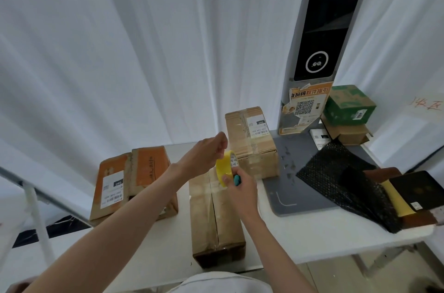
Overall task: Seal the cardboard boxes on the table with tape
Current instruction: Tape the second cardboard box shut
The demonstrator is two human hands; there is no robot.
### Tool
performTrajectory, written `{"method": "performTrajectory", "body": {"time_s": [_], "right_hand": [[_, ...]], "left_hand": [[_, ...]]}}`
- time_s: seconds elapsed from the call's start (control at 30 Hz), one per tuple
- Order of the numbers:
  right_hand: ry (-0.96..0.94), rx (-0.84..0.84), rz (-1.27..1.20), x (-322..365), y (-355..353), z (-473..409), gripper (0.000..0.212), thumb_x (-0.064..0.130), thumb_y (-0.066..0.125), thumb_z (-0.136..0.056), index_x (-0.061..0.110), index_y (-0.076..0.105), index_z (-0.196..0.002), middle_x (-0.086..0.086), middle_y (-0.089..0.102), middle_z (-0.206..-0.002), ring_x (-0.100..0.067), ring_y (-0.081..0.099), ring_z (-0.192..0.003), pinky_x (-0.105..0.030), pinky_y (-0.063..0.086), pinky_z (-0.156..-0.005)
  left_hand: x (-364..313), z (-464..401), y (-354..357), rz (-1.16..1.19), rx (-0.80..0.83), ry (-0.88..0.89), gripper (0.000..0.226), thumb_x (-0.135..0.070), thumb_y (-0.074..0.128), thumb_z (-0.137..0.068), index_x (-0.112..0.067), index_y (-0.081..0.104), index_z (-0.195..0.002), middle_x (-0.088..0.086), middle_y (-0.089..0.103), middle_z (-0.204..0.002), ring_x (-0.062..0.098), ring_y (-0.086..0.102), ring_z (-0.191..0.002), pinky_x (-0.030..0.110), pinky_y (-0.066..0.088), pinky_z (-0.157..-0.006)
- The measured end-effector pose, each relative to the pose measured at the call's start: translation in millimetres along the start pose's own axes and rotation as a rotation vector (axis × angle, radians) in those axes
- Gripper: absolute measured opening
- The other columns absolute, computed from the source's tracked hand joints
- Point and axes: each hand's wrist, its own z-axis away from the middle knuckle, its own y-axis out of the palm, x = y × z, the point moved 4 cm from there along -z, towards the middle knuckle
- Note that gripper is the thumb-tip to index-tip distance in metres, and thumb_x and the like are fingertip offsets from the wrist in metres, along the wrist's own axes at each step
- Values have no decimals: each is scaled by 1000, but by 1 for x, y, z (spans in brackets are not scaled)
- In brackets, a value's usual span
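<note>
The roll of yellow tape (pixel 224 168) is held up between both hands, above the far end of the long brown box (pixel 216 216) that lies lengthwise on the table (pixel 312 232) directly in front of the person. The right hand (pixel 240 187) is curled round the lower edge of the roll, and a small teal object (pixel 237 180), whose nature cannot be told, is kept against the same fingers. The left hand (pixel 209 152) is closed at the top of the roll, fingers pinched as though the free end of the tape were being picked or pulled; the strip itself cannot be made out.

The roll is judged light and rigid, best gripped through its core or across its rim, while the loose end is thin, sticky and easily folded on itself, so it should be taken by its very tip. The long brown box is judged stiff but light, with its centre seam still showing along the top.

An orange box (pixel 134 182) stands to the left, another brown box (pixel 251 141) just beyond, apparently already taped. A grey scanner base (pixel 288 196), black mesh packaging (pixel 336 177) and a green carton (pixel 348 105) lie to the right.
</note>
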Motion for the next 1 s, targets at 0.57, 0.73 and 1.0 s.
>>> {"method": "performTrajectory", "body": {"time_s": [0.57, 0.73, 1.0], "right_hand": [[-15, -61, -134, -7, -7, 3, 14, 23, 70, -95, 15, 68, -106, 6, 65, -94, -5, 59, -86, -7, 45, -69], [-26, -77, -162, -5, -3, 5, 15, 24, 71, -94, 20, 65, -107, 5, 66, -104, -10, 61, -98, -11, 47, -79], [-63, -87, -129, -9, -3, 6, 22, 24, 70, -95, 11, 65, -112, -3, 67, -109, -17, 62, -100, -22, 53, -84]], "left_hand": [[-5, 17, 2, 407, 95, -122, 30, -4, 66, -94, -26, 45, -96, 1, 54, -91, 17, 51, -78, 36, 49, -76], [4, 12, 3, 496, 62, -209, 27, -2, 64, -95, -22, 45, -92, -2, 52, -90, 18, 53, -73, 40, 48, -72], [7, 8, 8, 486, 31, -264, 30, -4, 66, -94, -21, 42, -93, 2, 57, -93, 16, 53, -70, 36, 48, -73]]}}
